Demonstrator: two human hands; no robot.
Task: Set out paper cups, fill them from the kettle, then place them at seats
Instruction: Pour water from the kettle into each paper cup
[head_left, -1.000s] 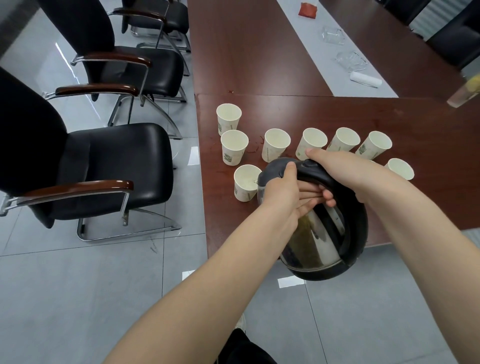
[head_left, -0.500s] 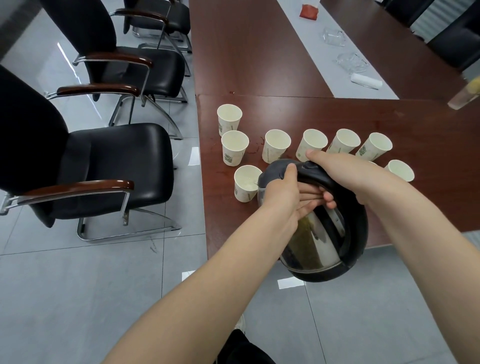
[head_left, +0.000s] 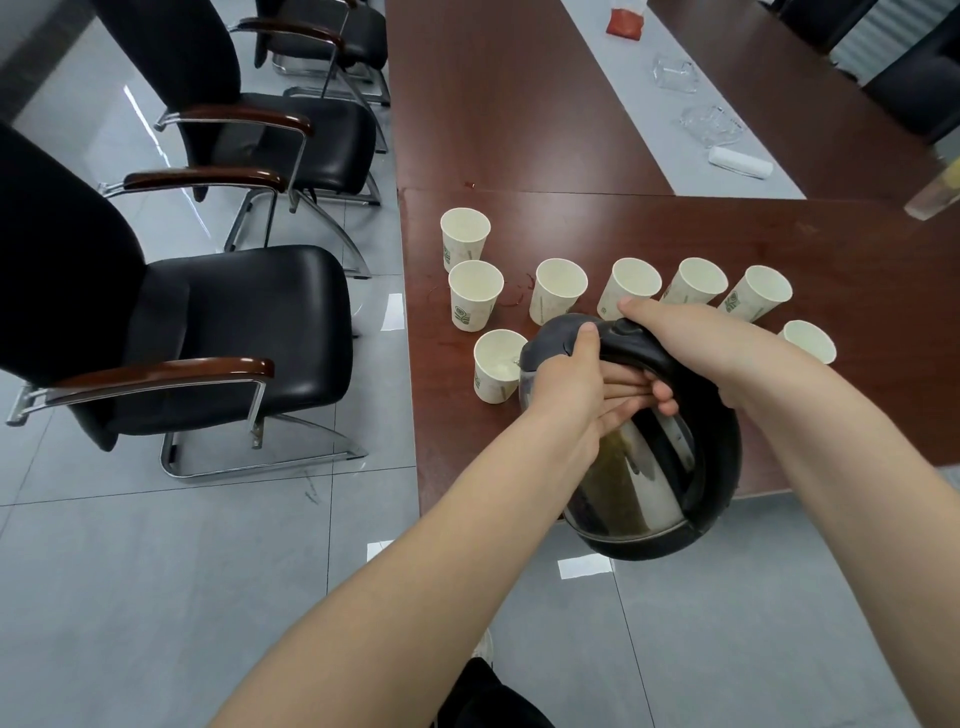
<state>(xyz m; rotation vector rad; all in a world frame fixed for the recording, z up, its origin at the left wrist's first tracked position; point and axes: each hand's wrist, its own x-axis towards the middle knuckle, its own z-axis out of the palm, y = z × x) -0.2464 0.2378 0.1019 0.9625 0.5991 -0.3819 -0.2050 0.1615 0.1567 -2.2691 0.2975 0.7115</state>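
Observation:
A steel kettle (head_left: 631, 483) with a black lid and handle is tipped forward over the near edge of the dark red table (head_left: 623, 228). Its spout hangs over the nearest paper cup (head_left: 496, 366), which has liquid at the bottom. My right hand (head_left: 691, 343) grips the black handle from above. My left hand (head_left: 563, 384) presses against the lid, thumb on top. Several more white paper cups stand upright in a row behind, from the leftmost cup (head_left: 465, 239) to the far-right cup (head_left: 808, 340).
Black office chairs (head_left: 218, 322) with wooden armrests stand left of the table on grey tile. At the table's far strip lie glass ashtrays (head_left: 711, 124), a white roll (head_left: 740, 162) and a red packet (head_left: 626, 23). A bottle (head_left: 935, 192) stands at the right edge.
Almost nothing has moved. Both hands keep the kettle tilted over the nearest cup in the same place.

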